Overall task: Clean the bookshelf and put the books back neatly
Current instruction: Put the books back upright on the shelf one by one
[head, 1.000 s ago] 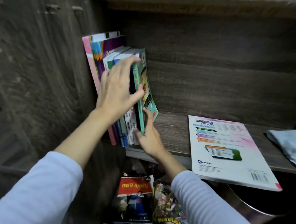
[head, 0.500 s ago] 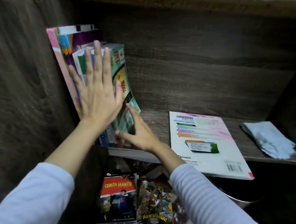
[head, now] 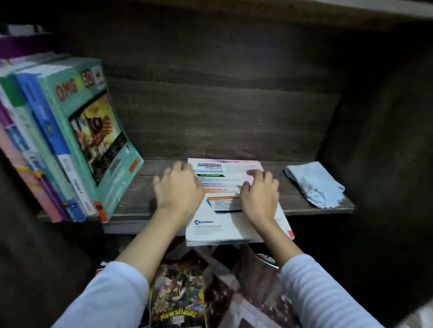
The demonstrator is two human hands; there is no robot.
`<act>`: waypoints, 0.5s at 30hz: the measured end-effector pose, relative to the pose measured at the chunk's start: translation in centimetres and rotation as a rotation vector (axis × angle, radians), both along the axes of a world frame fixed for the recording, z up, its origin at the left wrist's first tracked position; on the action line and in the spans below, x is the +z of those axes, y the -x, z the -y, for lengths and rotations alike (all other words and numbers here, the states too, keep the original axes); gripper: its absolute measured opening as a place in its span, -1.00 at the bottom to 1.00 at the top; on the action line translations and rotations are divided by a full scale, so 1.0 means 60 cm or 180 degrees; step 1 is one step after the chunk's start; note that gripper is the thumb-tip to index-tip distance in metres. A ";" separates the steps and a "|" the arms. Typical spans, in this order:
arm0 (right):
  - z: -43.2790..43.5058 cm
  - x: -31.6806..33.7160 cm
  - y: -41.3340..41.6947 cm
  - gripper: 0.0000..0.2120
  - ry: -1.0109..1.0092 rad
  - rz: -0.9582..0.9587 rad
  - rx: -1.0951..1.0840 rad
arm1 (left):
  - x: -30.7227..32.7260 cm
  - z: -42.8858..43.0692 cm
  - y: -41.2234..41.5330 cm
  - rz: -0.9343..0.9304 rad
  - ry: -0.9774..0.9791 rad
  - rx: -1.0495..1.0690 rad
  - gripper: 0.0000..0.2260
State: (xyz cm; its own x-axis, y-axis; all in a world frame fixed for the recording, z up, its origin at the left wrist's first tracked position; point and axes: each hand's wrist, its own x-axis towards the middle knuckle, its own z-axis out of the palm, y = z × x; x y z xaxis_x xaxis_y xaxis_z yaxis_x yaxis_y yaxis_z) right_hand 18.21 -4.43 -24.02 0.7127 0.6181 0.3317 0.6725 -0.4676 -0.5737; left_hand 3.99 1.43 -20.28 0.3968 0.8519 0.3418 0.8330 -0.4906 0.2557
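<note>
A row of books (head: 34, 134) leans to the left at the shelf's left end, with a teal book (head: 95, 131) on its outer side. A white workbook (head: 217, 230) lies flat on the wooden shelf board (head: 136, 197), its near edge overhanging the front. My left hand (head: 179, 189) is at the workbook's left edge with its fingers curled over it; it is blurred. My right hand (head: 259, 194) rests on top of the cover with fingers bent. Neither hand touches the leaning row.
A folded light blue cloth (head: 314, 185) lies at the right end of the shelf, by the dark side wall. Below the shelf, comic books (head: 181, 297) lie on a patterned floor beside a round metal container (head: 256, 273). Another shelf board runs overhead.
Both hands left the leaning row of books and moved right onto the flat white workbook. The view shifted right. The row stays leaning on its own.
</note>
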 end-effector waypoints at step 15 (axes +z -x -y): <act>0.070 -0.012 -0.065 -0.34 0.0709 -0.1535 -0.0443 | -0.063 0.009 -0.033 -0.0030 0.1460 0.0446 -0.63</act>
State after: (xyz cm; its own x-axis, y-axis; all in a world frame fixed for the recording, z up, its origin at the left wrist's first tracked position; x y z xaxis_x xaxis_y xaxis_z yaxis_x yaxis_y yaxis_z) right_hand 22.10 -8.60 -24.76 0.8315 0.5251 -0.1810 0.2809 -0.6787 -0.6786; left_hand 5.95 0.90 -24.05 0.2686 0.9595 -0.0849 0.8864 -0.2118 0.4117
